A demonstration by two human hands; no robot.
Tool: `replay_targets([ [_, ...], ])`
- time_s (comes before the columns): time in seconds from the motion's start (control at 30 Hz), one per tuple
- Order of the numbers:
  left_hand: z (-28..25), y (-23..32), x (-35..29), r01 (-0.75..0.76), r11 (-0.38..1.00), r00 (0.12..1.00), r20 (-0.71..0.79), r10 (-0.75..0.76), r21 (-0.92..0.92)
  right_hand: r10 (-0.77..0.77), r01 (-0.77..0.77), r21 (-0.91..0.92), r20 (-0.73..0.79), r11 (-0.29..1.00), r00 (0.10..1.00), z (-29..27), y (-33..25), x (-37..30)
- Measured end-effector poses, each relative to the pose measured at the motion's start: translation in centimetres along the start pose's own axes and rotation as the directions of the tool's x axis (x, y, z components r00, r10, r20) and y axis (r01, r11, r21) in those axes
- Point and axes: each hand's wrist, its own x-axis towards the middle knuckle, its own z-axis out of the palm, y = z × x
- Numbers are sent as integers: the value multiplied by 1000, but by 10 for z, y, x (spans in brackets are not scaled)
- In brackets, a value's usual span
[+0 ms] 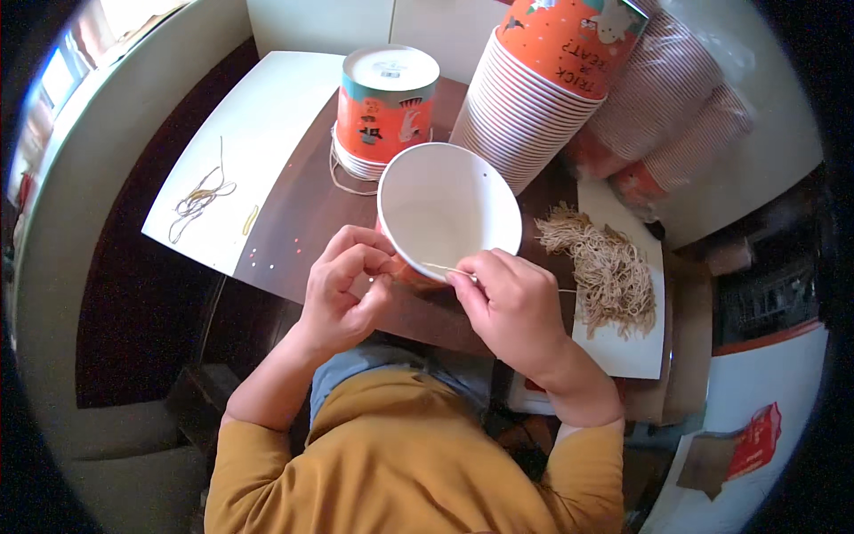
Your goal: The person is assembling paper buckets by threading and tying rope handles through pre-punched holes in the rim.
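The bucket (pixel 449 209), white inside and orange outside, is over the near part of the table (pixel 298 182), its mouth facing up; whether its base rests there is hidden. At its eight o'clock, the left hand (pixel 345 289) has its fingers bunched together by the rim, though I cannot tell what they grip. At five o'clock, the right hand (pixel 516 303) pinches a pale cord (pixel 445 267) between thumb and forefinger, one stretch lying close to the rim, another trailing toward the heap (pixel 614 276) at four o'clock. That trailing length could snag among the heap's loose strands if tugged, dragging several along. A hard pull near the rim might dent or tear the wall, which looks like thin card, and a loose pinch could let so fine a cord slip. At one o'clock the tall stack (pixel 529 116) stands close behind; a shove from the bucket might topple it. The short stack (pixel 387 125), at eleven, seems steadier.
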Motion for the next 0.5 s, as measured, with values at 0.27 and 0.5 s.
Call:
replay_targets([
  [0.27, -1, -4, -13, 199, 799, 980, 141, -143, -568, -13, 36, 200, -116, 979, 993, 26, -19, 1],
  [0.5, 0, -7, -21, 441, 367, 875, 300, -381, -819, 28, 7, 185, -185, 983, 982, 42, -18, -23],
])
